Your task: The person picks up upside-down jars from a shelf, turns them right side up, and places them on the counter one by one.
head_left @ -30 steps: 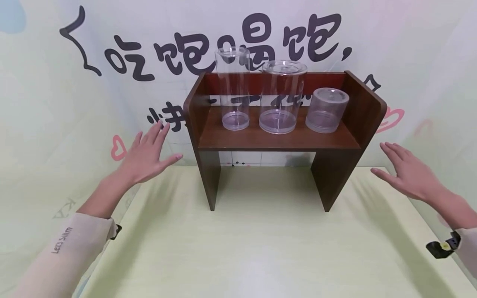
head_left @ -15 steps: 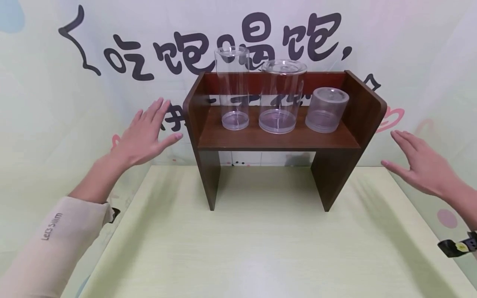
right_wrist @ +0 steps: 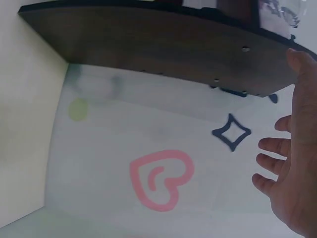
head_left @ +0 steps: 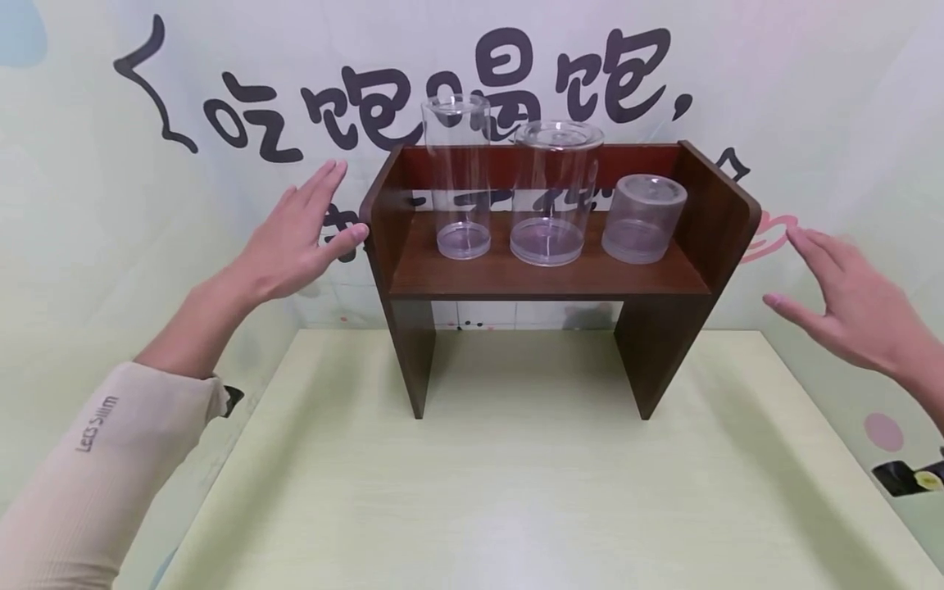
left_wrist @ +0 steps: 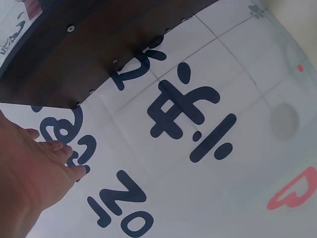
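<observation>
A dark brown wooden shelf stand is on the table, with three clear cylinders upright on its board. At the left is a tall narrow cylinder, in the middle a wider cylinder, and at the right a short cylinder. My left hand is raised beside the stand's left side panel, fingers extended and thumb spread; the thumb tip overlaps the panel's edge in the head view. On the other side my right hand, also with fingers extended, hovers apart from the right panel. Neither hand holds anything.
The pale table runs under and in front of the stand. Behind it hangs a light cloth backdrop with large dark characters and pink hearts. Screw heads dot the stand's outer side panel in the right wrist view.
Both hands have risen along the stand's sides. The right hand has also shifted outward to the right, while the left thumb has come up level with the panel's upper part. The cylinders stay put.
</observation>
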`<state>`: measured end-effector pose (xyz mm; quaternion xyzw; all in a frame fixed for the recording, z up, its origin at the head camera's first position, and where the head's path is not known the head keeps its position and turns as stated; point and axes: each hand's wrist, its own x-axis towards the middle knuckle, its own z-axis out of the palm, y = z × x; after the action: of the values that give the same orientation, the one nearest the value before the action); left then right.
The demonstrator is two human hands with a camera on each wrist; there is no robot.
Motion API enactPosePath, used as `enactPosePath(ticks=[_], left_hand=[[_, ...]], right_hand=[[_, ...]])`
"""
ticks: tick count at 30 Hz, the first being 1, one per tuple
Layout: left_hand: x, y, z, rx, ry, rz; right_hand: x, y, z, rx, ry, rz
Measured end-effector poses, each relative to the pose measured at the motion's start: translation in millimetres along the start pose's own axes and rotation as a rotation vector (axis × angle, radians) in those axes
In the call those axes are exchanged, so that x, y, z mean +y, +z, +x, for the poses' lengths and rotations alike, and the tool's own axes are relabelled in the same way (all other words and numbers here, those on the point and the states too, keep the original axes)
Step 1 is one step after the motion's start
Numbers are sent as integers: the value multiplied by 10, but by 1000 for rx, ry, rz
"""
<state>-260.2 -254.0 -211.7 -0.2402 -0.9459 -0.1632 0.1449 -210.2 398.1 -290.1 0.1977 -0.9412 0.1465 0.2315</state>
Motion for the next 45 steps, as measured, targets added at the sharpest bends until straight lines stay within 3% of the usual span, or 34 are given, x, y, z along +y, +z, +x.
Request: enactPosePath(ticks=[8, 20, 31, 45], left_hand=[[109, -60, 136, -13, 17, 20], [237, -114, 311, -94, 6, 55], [306, -105, 405, -128, 33, 97], [305, -78, 434, -148, 61, 51]], right_hand=[[-234, -180, 161, 50, 3, 44], [-543, -374, 478, 81, -8, 38], [-922, -423, 813, 48, -59, 30], [-1120, -356, 1222, -103, -77, 24]])
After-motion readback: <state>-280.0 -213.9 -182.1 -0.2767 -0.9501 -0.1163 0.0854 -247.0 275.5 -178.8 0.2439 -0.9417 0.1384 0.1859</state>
